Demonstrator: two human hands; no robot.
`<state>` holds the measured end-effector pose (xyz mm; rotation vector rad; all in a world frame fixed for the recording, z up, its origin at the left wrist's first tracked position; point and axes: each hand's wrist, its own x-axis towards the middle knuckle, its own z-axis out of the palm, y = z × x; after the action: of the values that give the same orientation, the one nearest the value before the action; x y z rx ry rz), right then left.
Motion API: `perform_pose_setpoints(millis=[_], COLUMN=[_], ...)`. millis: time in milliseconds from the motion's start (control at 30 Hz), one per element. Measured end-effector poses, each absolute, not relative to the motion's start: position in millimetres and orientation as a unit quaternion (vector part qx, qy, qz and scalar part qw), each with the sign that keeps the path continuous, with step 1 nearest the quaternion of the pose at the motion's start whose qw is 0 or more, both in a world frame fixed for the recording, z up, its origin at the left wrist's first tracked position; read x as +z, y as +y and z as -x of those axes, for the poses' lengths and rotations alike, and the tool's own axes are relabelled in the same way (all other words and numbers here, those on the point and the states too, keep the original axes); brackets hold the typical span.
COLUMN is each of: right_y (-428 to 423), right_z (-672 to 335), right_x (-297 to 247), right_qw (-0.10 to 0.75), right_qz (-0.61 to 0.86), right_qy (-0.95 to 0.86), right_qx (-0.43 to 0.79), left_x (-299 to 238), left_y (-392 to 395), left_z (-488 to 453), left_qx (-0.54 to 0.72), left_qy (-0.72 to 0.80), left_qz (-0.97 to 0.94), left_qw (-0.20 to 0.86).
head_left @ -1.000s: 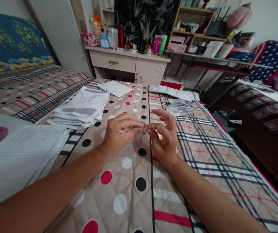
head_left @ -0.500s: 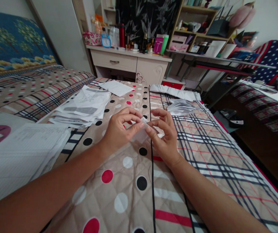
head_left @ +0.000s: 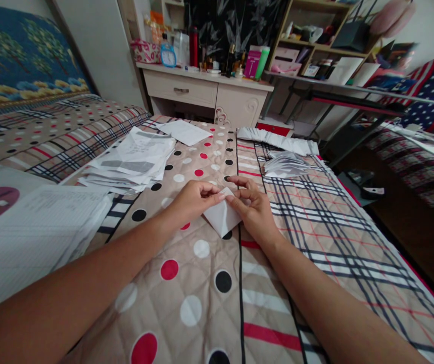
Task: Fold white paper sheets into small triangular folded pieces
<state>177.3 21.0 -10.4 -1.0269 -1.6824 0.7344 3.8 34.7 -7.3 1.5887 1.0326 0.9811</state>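
Note:
Between my two hands is a small folded piece of white paper (head_left: 222, 217), diamond-shaped, with a crease down its middle and one corner pointing toward me. My left hand (head_left: 197, 199) pinches its upper left edge between thumb and fingers. From the other side my right hand (head_left: 252, 205) grips the upper right edge with thumb and index finger, the other fingers loosely curled. Fingers cover part of the paper's upper edges. Below it lies the dotted and checked bedspread (head_left: 186, 283).
Left of my hands lies a pile of printed papers (head_left: 129, 159), with a stack of lined sheets (head_left: 50, 227) nearer me. A white sheet (head_left: 186, 132) is farther back. On the right are folded paper pieces (head_left: 285, 165) and a long white paper bundle (head_left: 277, 140). A dresser (head_left: 181, 91) stands beyond the bed.
The folded paper has tilted so its flat diamond face now shows toward me. Both hands have lowered slightly, still holding it. The whole view has shifted a little.

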Motion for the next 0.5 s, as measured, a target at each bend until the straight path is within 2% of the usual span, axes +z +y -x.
perform_pose_setpoints(millis=[167, 333, 500], right_y=[21, 20, 18], right_z=[-178, -178, -176], right_x=[-10, -9, -8], right_qw=[0.512, 0.499, 0.482], right_qz=[0.422, 0.418, 0.421], right_qy=[-0.688, -0.701, -0.686], right_qx=[0.292, 0.291, 0.347], left_x=[-7, -1, 4], left_y=[33, 30, 29], left_z=[-3, -2, 0], left_qx=[0.376, 0.350, 0.305], left_qy=[0.409, 0.430, 0.442], left_qz=[-0.631, -0.636, -0.646], left_qw=[0.541, 0.537, 0.542])
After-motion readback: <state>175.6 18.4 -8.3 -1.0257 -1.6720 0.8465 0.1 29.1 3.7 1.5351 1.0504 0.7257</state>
